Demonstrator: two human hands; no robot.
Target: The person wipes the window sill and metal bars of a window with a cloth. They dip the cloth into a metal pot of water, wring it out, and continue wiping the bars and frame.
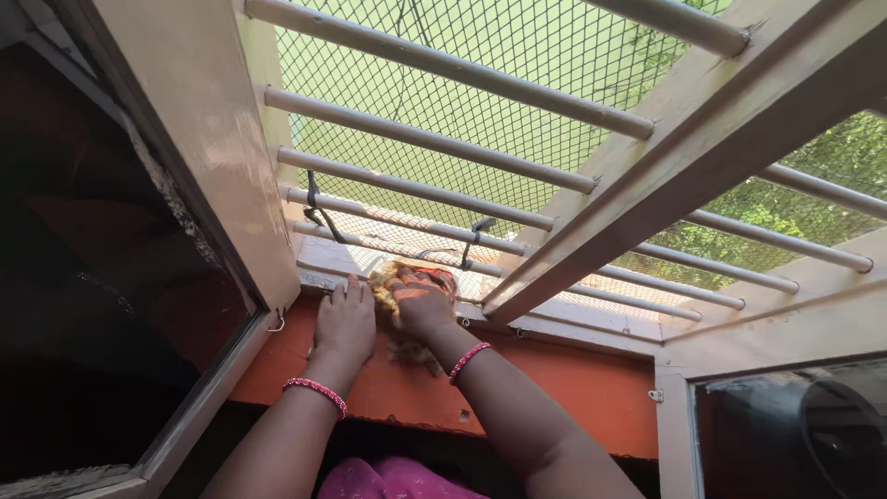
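My right hand [423, 303] presses a yellow-orange cloth [405, 346] with a red patch onto the cream window sill [573, 312], just under the lowest bars. The fingers are closed over the cloth, and part of it hangs down over the orange ledge [554, 383]. My left hand [345, 323] lies flat beside it, palm down on the sill's edge, fingers together and touching the cloth's left side. Both wrists wear pink beaded bracelets.
Cream horizontal bars [434, 189] with wire mesh behind them fill the window. A thick slanted frame post [665, 157] stands right of my hands. An open glass shutter [111, 277] swings in at left, another pane [795, 425] at lower right. Black ties [314, 208] hang on the bars.
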